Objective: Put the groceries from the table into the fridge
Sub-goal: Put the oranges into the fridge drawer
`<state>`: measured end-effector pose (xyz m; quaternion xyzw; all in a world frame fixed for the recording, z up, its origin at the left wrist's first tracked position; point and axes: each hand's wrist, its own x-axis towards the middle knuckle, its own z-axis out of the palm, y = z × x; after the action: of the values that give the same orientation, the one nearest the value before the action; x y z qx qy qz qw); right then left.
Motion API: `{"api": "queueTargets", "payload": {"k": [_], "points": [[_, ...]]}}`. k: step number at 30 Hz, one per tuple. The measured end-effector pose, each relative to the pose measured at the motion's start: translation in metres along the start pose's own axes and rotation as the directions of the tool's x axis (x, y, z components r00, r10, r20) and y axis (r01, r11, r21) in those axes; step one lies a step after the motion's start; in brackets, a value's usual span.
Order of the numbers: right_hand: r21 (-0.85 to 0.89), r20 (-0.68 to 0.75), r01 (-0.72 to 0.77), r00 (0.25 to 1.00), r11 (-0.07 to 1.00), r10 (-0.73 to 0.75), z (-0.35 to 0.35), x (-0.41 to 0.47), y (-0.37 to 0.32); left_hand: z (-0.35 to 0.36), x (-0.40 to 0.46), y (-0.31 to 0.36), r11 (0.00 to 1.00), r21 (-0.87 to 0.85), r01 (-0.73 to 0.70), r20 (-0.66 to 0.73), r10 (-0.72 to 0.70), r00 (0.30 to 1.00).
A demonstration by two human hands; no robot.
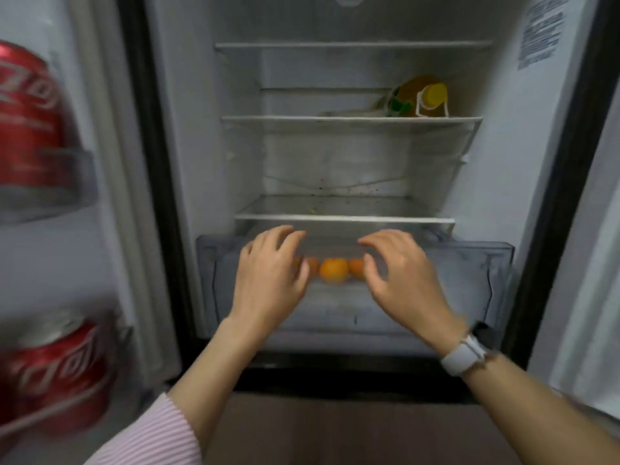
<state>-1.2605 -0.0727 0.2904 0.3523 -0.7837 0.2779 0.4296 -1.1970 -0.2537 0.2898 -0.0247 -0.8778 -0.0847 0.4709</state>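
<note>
Behind the clear drawer [469,263] front at the fridge [523,162] bottom, three oranges [333,270] lie in a row. Just before them the left hand [268,276] and right hand [399,280] hover over the drawer, fingers loosely spread, holding nothing. Higher up, a yellow-capped bottle [419,97] lies on a shelf [352,119]. Two red cans [30,119] stand in the door racks at left.
</note>
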Motion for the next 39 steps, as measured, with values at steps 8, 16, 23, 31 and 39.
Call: {"api": "queueTargets", "payload": {"k": [8, 16, 23, 31, 39], "points": [[0.110, 0.461, -0.068, 0.887, 0.992, 0.010, 0.013, -0.186, -0.076, -0.053, -0.249, 0.020, 0.907, 0.266, 0.328, 0.336, -0.406, 0.850], [0.312, 0.736, 0.044, 0.621, 0.949, -0.271, 0.039, -0.279, -0.245, -0.203, -0.430, -0.020, 0.591, 0.550, 0.590, 0.279, -0.796, 0.538], [0.602, 0.673, 0.113, 0.462, 0.791, -0.578, 0.090, -0.317, -0.488, -0.379, -0.560, -0.081, 0.252, 0.591, 0.767, -0.046, -0.938, 0.344], [0.825, 0.527, 0.042, 0.302, 0.564, -0.794, 0.089, -0.370, -0.747, -0.573, -0.668, -0.128, -0.095, 0.560, 0.823, -0.337, -0.934, 0.121], [0.896, 0.424, 0.044, 0.210, 0.442, -0.881, 0.161, -0.363, -0.904, -0.647, -0.725, -0.233, -0.194, 0.493, 0.848, -0.426, -0.904, 0.041]]}}
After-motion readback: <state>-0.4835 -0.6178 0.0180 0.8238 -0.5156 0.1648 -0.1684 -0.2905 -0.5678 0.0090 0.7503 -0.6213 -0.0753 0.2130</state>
